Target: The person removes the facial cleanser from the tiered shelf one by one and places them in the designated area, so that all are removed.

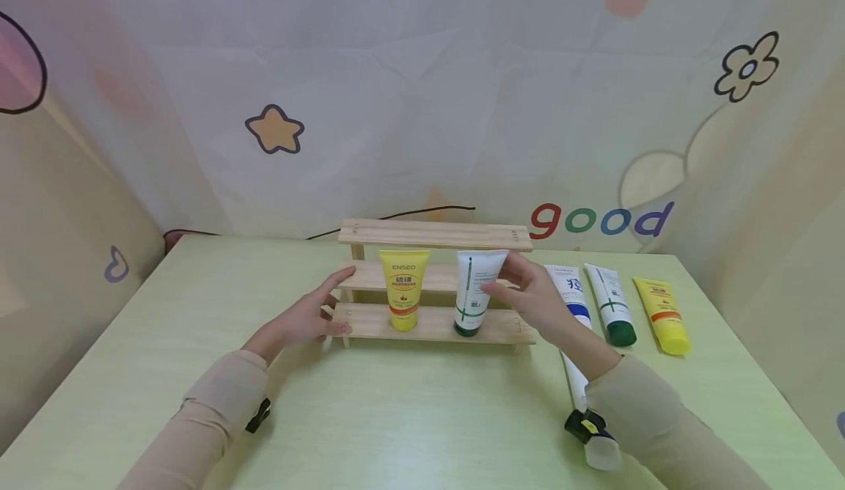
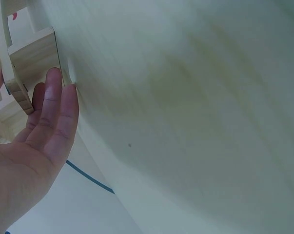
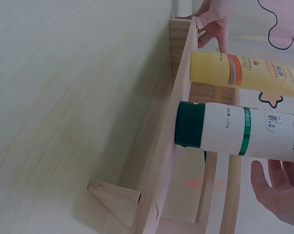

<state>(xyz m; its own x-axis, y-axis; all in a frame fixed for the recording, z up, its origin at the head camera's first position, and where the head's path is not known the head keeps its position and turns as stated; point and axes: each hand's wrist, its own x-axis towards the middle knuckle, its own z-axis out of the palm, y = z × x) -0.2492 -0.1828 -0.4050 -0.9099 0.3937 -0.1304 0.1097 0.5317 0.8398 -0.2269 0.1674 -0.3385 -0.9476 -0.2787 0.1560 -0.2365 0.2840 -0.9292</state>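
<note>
A three-tier wooden rack (image 1: 436, 323) stands at the back middle of the table. My left hand (image 1: 302, 320) grips its left end, thumb on the bottom plank and fingers spread behind, as the left wrist view shows. On the bottom tier a yellow tube (image 1: 404, 288) stands upright on its cap. To its right is a white tube with a dark green cap (image 1: 472, 292). My right hand (image 1: 538, 299) holds this white tube by its upper right side, thumb in front and fingers behind. Its green cap (image 3: 189, 124) is at the bottom plank in the right wrist view.
Right of the rack lie a white tube with a blue band (image 1: 566, 284), partly hidden by my right arm, another white tube with a green cap (image 1: 610, 303), and another yellow tube (image 1: 662, 314). A patterned curtain (image 1: 396, 130) hangs behind the table (image 1: 409, 417).
</note>
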